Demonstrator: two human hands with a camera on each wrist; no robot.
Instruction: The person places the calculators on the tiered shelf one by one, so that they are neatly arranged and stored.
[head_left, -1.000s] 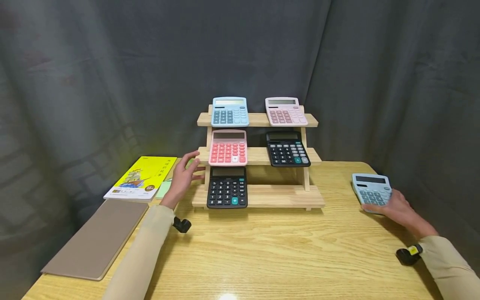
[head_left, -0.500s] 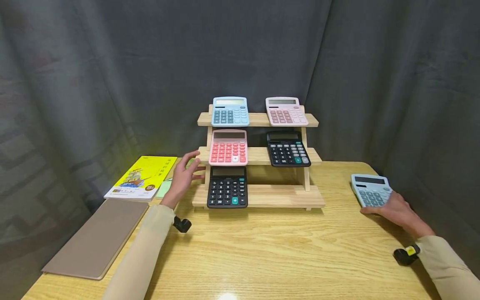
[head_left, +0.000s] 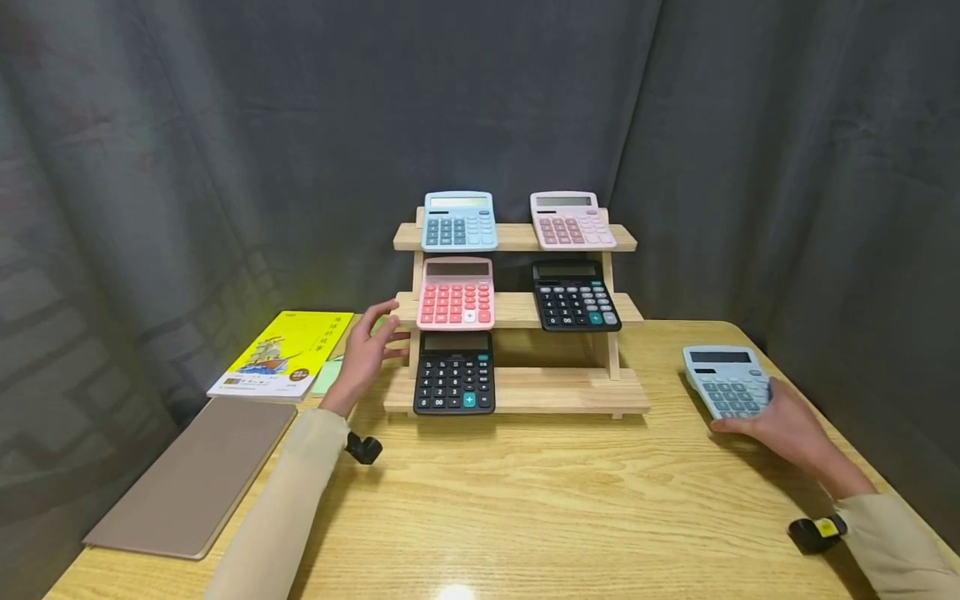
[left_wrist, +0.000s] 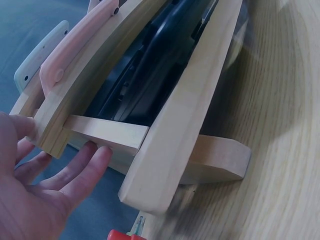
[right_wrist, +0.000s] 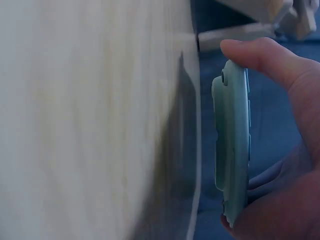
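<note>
My right hand (head_left: 789, 423) grips a light blue calculator (head_left: 726, 385) by its right and near edges, thumb along the near edge. In the right wrist view that calculator (right_wrist: 232, 145) is edge-on, with a gap between it and the tabletop. At the left end of a three-tier wooden stand (head_left: 570, 392), my left hand (head_left: 363, 358) touches the middle shelf's end with loosely spread fingers. The left wrist view has the fingers (left_wrist: 82, 175) against the stand's side. On the stand are a blue calculator (head_left: 459, 223), a pale pink one (head_left: 572, 222), a pink one (head_left: 456, 293) and two black ones (head_left: 453, 375).
Left of the stand lie a yellow book (head_left: 281, 354) and a brown notebook (head_left: 195, 479), with a green sheet (head_left: 327, 375) partly under the book. A grey curtain (head_left: 300, 125) hangs behind the wooden table (head_left: 525, 500). In the left wrist view a red object (left_wrist: 122, 235) shows at the bottom.
My right hand has moved a little to the left with the light blue calculator, which now shows a shadow under it. The left hand and the stand have stayed in place.
</note>
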